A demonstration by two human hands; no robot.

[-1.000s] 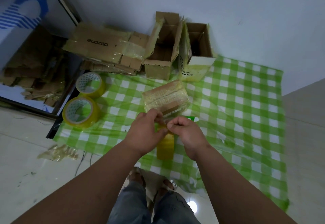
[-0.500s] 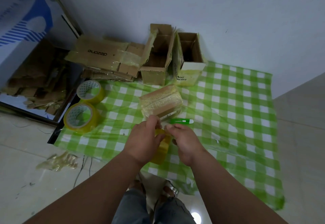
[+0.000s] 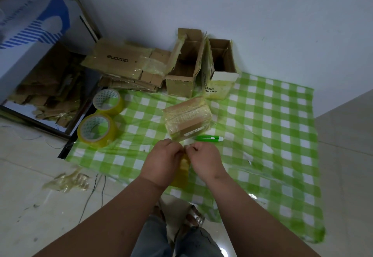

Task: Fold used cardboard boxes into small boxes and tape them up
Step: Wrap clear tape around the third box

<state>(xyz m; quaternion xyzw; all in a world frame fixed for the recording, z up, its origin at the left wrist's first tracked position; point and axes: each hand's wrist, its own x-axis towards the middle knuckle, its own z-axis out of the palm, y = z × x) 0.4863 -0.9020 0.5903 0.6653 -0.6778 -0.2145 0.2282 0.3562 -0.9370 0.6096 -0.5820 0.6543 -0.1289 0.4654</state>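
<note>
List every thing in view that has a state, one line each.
Small taped box: closed, wrapped in tape.
Brown box: open.
White box: open.
Flattened cardboard: folded flat, stacked.
Left hand: grips held tape roll.
Right hand: pinches the tape's end.

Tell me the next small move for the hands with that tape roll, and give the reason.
Probably peel the free end loose and draw out a strip toward the taped small box. Both hands meet at the top of the yellow tape roll: the left hand holds it, and the right hand pinches at its edge. No strip shows pulled out yet. The green cutter lies beside the box, untouched.
</note>
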